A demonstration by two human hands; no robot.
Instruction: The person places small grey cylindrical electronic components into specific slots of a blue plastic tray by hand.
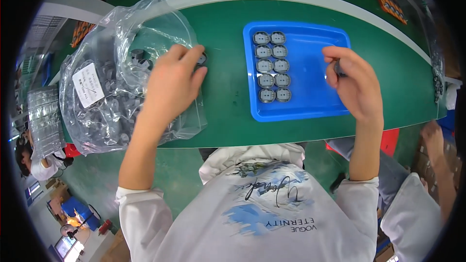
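Observation:
My left hand (175,80) is closed on a small dark grey plastic part (202,59), held between thumb and fingers at the right edge of a clear plastic bag (194,125). Inside that bag lie many loose grey plastic parts (112,111), and a white label (88,85) shows on it. Over the right side of a blue tray (305,113), my right hand (357,80) has its fingers curled round another grey plastic part (339,68), mostly hidden by them. Grey rounded housings (265,65) stand in two neat columns along the tray's left side.
The green table (225,97) has a pale rim along its far edge. A stack of clear plastic trays (44,116) is at the far left. On the right, another person's arm (435,148) and white sleeve (412,218) are close to the table.

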